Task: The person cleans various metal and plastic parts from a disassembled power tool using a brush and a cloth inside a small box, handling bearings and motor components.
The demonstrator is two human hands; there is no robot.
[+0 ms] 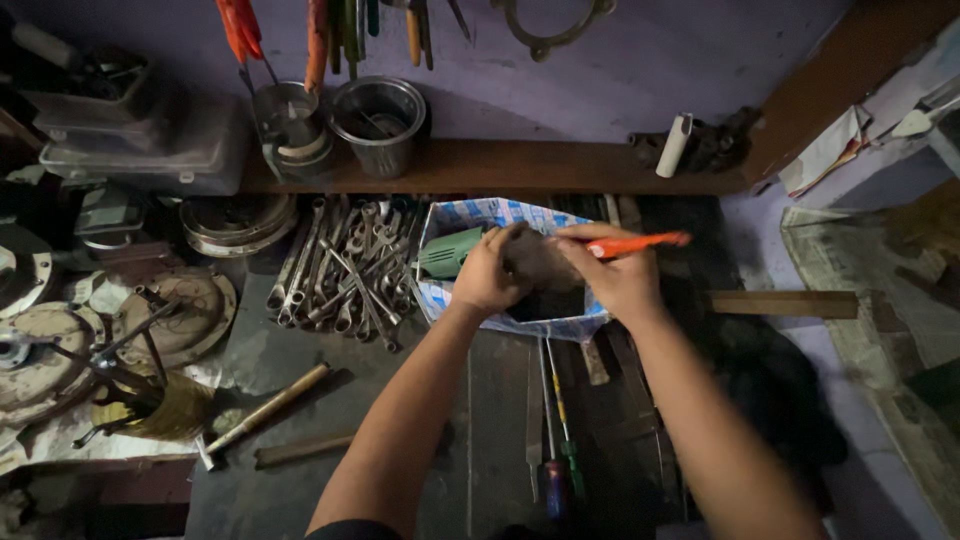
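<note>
Screwdrivers (556, 440) flat | hands: left (487, 275), right (620, 275) grip dark lump (538, 262) | box (520, 322): green grinder (448, 254)

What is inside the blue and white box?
A green power tool pokes out of the box. The left hand and right hand, gripping an orange-handled tool, cover the rest.

A repair workshop: a heap of spanners (345, 265) lies on a grimy dark desk (300, 350), hand tools (330, 30) hang on the wall, a hammer (262, 412) and metal discs (178, 318) lie about.
</note>
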